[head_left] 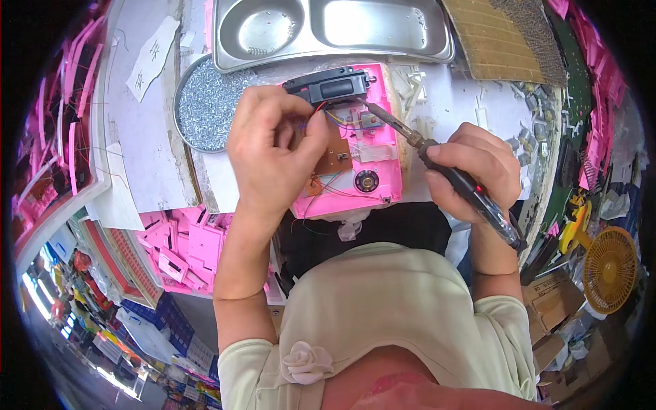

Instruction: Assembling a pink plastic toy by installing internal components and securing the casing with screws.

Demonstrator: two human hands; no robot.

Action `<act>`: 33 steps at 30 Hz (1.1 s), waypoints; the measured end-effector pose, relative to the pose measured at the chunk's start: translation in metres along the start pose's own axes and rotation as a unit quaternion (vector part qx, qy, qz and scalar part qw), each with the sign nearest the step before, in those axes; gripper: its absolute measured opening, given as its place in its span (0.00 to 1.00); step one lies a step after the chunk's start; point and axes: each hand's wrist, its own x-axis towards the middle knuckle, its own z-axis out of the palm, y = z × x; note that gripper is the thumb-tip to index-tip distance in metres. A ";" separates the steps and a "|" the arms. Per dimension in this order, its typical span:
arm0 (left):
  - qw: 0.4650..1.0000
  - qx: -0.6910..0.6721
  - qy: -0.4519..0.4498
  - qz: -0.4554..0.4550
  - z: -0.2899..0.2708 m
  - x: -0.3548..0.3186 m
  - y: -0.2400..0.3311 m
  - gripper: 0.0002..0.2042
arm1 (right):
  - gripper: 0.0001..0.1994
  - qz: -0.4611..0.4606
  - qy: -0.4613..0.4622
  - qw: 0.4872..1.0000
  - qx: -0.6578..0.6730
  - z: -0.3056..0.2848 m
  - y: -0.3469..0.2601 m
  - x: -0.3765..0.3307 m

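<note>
My right hand (482, 164) grips the dark handle of a soldering iron (459, 179), which has a small red light. Its metal tip points up and left, by the lower edge of a black plastic module (329, 87). Thumb and forefinger of my left hand (266, 154) are pinched at thin coloured wires (320, 106) just below that module. All this lies on an open pink plastic casing (391, 188). Inside the casing sit a brown circuit board (335, 156), partly covered by my left hand, a small metal part (370, 121) and a round black part (366, 180).
A round tray of small screws (208, 102) stands left of the casing. Beyond is a steel compartment tray (335, 58), with corrugated cardboard (502, 34) beside it. Small metal parts (526, 140) lie at right. Pink plastic pieces (195, 246) are piled lower left; a yellow fan (610, 270) stands right.
</note>
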 end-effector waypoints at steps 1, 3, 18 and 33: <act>1.000 -0.009 -0.003 -0.006 -0.004 0.001 0.000 0.09 | 0.20 0.000 0.006 1.000 0.000 -0.002 0.001 -0.001; 1.000 -0.009 0.005 -0.004 -0.014 0.004 -0.004 0.13 | 0.20 0.001 0.018 1.000 0.001 -0.005 0.002 -0.003; 0.941 0.203 -0.185 0.200 -0.008 0.041 0.007 0.17 | 0.14 0.017 0.013 1.000 -0.012 -0.018 0.009 -0.012; 0.941 0.236 -0.151 0.191 0.001 0.029 0.013 0.16 | 0.20 0.012 0.058 0.998 -0.005 -0.021 0.008 -0.011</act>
